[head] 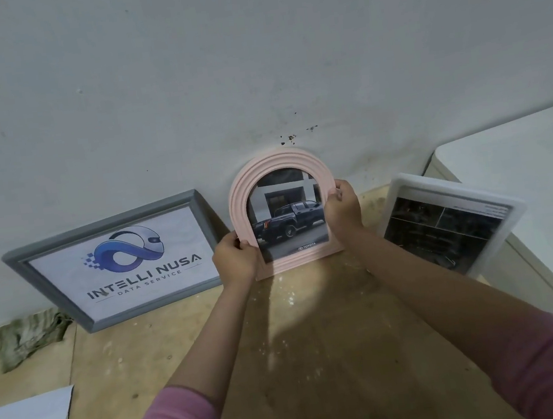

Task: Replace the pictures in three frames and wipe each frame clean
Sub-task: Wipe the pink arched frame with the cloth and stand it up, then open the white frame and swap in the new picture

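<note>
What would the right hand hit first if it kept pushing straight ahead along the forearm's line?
The right hand already grips the pink arched frame; straight on, the frame would likely meet the wall right behind it, though depth is unclear.

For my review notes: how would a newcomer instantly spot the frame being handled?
Look along the grey wall, where three frames lean. The middle one, the pink arched frame, is held by the left hand and the right hand. Only it has a rounded top and shows a dark pickup.
</note>
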Demonstrator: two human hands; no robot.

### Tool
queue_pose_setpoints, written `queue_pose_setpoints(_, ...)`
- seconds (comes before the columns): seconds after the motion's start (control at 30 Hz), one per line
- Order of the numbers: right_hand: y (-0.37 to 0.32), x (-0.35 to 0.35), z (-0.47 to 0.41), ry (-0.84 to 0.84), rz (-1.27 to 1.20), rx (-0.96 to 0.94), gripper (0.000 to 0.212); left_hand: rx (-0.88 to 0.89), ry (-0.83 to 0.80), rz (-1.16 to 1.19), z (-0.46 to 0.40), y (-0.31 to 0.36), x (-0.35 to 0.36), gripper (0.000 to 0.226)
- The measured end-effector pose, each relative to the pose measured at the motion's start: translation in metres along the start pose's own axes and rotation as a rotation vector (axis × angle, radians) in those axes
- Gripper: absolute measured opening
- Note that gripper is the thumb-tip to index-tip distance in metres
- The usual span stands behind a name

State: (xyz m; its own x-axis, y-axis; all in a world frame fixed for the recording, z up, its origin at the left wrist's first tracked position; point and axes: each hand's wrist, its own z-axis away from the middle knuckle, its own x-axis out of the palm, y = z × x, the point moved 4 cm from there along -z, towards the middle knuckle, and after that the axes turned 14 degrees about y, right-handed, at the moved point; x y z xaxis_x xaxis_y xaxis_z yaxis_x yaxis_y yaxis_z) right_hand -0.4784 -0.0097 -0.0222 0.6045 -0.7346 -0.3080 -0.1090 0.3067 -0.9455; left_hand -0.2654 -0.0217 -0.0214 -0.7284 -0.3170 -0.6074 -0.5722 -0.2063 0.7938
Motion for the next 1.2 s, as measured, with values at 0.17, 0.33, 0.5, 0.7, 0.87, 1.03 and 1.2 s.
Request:
queue_pose_setpoints(0.17, 0.005, -0.006, 0.007, -0.018, -0.027, 0.05, 0.038, -0.036, -0.017, -0.012, 0.003, -0.003, -0.001, 0.026)
queue_pose_setpoints(0.33, 0.001, -0.024, 0.033, -0.032, 0.054, 0.134, 0.048, -0.161, -0.09, -0.004, 0.021, -0.005, -0.011, 0.04)
queue_pose_setpoints(0.5, 0.005, -0.041, 0.065, -0.053, 0.14, 0.109, 0.033, -0.269, -0.171, 0.065, 0.045, -0.01, -0.022, 0.046)
queue_pose_setpoints(0.7, 0.032, -0.087, 0.099, 0.103, 0.124, 0.162, 0.026, -0.225, -0.326, 0.151, 0.068, -0.011, -0.017, 0.04)
queue_pose_setpoints(0.87, 0.054, -0.16, 0.108, 0.367, 0.077, 0.189, 0.026, -0.083, -0.46, 0.2, 0.106, 0.02, 0.004, 0.011)
queue_pose_setpoints(1.03, 0.066, -0.216, 0.096, 0.507, 0.071, 0.22, 0.028, -0.031, -0.566, 0.21, 0.141, 0.063, 0.026, 0.044)
queue_pose_setpoints(1.2, 0.062, -0.24, 0.068, 0.389, 0.071, 0.161, 0.058, 0.034, -0.558, 0.208, 0.155, 0.101, 0.055, 0.053)
